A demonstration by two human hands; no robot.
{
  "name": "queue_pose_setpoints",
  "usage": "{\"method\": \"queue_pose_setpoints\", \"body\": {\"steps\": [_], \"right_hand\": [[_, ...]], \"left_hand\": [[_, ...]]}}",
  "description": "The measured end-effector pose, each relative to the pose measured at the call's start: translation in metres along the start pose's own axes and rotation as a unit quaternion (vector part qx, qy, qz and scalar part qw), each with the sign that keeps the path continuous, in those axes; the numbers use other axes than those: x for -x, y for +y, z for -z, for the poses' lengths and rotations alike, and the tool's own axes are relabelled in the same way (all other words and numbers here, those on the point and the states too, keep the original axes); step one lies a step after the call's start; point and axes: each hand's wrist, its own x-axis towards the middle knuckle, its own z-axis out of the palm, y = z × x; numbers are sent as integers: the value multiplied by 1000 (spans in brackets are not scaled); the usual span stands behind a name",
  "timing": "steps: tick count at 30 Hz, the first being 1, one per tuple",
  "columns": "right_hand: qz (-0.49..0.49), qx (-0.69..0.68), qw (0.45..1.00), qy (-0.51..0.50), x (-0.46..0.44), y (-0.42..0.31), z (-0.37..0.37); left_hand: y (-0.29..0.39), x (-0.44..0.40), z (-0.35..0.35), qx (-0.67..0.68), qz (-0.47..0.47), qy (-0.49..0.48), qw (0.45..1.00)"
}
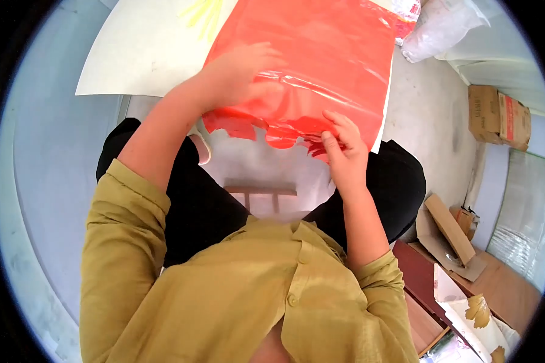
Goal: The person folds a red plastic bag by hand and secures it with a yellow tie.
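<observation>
A large glossy red sheet point(327, 54) lies over a white board, and its near edge, ragged and torn, hangs over the board's edge toward my lap. My left hand point(239, 69) rests on or just above the sheet's left part, blurred, with its fingers stretched out to the right. At the sheet's near right edge, my right hand point(345, 151) has its thumb and fingers closed on the crumpled red edge.
Yellow strips point(204, 17) lie on the white board point(139, 54) at the upper left. White plastic bags point(445, 27) stand at the upper right. Cardboard boxes point(496, 118) are at the right, with flattened cardboard point(448, 236) below them. A wooden bar point(260, 191) shows between my legs.
</observation>
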Motion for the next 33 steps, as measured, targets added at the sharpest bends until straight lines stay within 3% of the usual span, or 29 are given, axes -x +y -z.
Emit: {"method": "queue_pose_setpoints", "body": {"steps": [2,5,10,16,19,20,22,26,29,33], "right_hand": [[-116,-147,982,23,-4,-12,0],[-166,-201,965,29,-11,-17,-2],[-91,-146,985,13,-16,-23,0],[-40,-80,995,-47,-27,-24,-3],[-47,-124,991,-21,-28,-26,-6],[-58,-151,987,-6,-27,-29,-6],[-87,-206,974,18,-27,-32,-5],[-96,-254,961,58,-28,-23,-3],[-70,-276,956,75,-29,-9,-2],[-67,-307,945,91,-29,-7,-3]], "left_hand": [[18,6,1,62,-13,-18,998],[32,6,-12,57,-64,0,996],[42,-4,-40,-20,-147,46,988],[40,-1,-34,32,-177,34,983],[37,10,-8,64,-1,51,997],[30,15,-5,92,43,101,990],[15,26,2,148,129,201,960],[1,43,4,231,274,211,909],[14,48,14,472,315,186,802],[10,49,10,578,305,169,738]]}}
